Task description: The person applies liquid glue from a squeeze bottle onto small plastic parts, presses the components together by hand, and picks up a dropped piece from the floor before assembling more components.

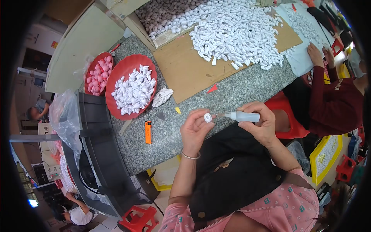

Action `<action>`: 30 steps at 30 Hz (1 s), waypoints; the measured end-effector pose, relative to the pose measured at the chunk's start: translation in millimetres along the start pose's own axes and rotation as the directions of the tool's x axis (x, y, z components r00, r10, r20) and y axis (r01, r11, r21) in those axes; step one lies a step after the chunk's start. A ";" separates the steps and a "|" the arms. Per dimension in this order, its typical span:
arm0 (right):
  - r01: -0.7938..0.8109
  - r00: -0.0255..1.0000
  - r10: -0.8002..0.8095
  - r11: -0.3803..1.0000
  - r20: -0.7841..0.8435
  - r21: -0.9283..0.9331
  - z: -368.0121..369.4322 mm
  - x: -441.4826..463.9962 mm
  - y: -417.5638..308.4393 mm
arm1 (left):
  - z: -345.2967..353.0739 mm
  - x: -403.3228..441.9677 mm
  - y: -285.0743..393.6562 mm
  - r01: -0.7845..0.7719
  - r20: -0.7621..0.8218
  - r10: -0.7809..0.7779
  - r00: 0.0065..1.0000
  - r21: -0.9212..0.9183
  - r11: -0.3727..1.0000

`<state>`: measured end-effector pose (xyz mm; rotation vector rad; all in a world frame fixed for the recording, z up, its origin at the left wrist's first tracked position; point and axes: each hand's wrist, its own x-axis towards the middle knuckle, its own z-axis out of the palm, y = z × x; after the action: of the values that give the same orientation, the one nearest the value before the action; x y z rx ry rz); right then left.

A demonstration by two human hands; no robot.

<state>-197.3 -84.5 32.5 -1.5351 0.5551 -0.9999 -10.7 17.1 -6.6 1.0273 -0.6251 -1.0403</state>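
My left hand (196, 129) pinches a small white hollow piece (208, 117), its round opening facing the camera. In my right hand (261, 123) is a translucent squeeze bottle (246, 116), held sideways with its thin tip pointing left at the piece. Whether the tip touches the piece I cannot tell. Both hands are above the front edge of the granite table (166, 145). To the left, a red bowl (151, 61) holds many small white pieces (133, 92). An orange lighter (148, 132) lies between that bowl and my left hand.
A large heap of white pieces (235, 34) covers cardboard (174, 73) at the back. A smaller red bowl (88, 89) holds pink pieces (101, 73). A crumpled white cloth (162, 96) lies nearby. At right, a co-worker in a dark red sleeve (322, 104) sits at the table.
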 end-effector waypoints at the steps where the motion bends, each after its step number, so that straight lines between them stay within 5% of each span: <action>1: 0.073 0.997 -0.073 0.997 0.007 -0.010 1.6 1.2 0.6 | 0.7 -0.9 1.7 -0.005 -0.015 0.005 1.000 0.019 1.000; 10: 0.231 0.973 -0.225 0.929 0.055 -0.288 0.5 -2.7 -8.6 | 3.4 -6.5 -3.0 -0.075 -0.058 0.084 0.995 0.138 0.988; 30: 0.250 0.968 -0.240 0.908 0.072 -0.337 -0.7 -0.1 -12.8 | 13.4 -10.2 -1.0 -0.189 0.012 0.194 0.981 0.279 0.941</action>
<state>-200.2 -81.9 44.8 -1.9664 0.5451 -1.1107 -26.2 21.1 -1.5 1.1920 -0.8596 -0.7857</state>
